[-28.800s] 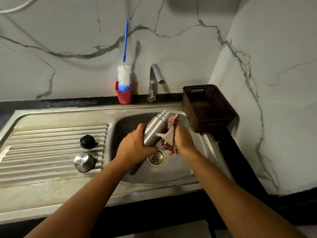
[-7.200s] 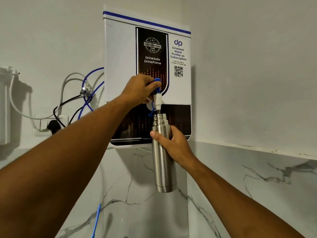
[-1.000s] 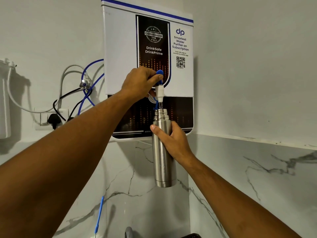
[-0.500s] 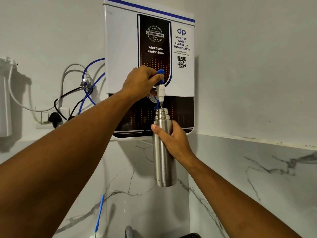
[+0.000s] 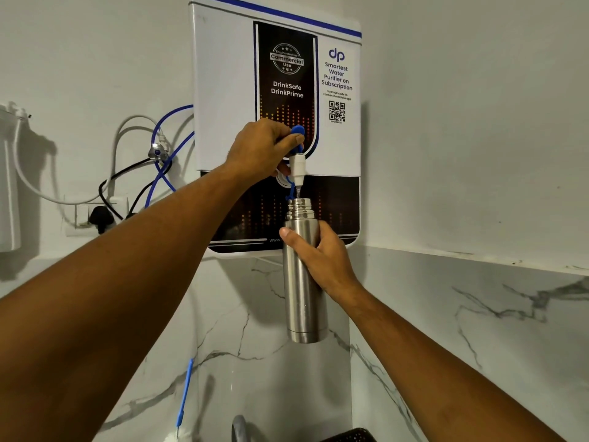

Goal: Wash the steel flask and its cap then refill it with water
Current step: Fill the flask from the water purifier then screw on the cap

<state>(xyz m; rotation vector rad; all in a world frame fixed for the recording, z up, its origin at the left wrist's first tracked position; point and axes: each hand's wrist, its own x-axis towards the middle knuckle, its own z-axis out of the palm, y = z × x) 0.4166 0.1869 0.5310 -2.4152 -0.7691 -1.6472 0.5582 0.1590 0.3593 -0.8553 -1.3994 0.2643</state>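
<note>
The steel flask [image 5: 302, 291] hangs upright in the air, its open threaded neck just under the white spout [image 5: 297, 169] of a wall-mounted water purifier [image 5: 223, 90]. My right hand [image 5: 322, 256] grips the flask around its upper body. My left hand [image 5: 259, 148] holds the blue tap lever [image 5: 298, 132] above the spout. A thin stream of water falls from the spout into the neck. The flask's cap is out of view.
Blue and white hoses and a black cable [image 5: 159, 161] run to a wall socket [image 5: 95, 215] left of the purifier. A white filter housing [image 5: 9, 180] hangs at far left. Below are a blue brush handle [image 5: 185, 390], the sink tap's top [image 5: 239, 429] and a dark basket rim [image 5: 347, 437].
Both hands and the flask hold the same pose under the spout. The view has shifted very slightly; water keeps running into the neck.
</note>
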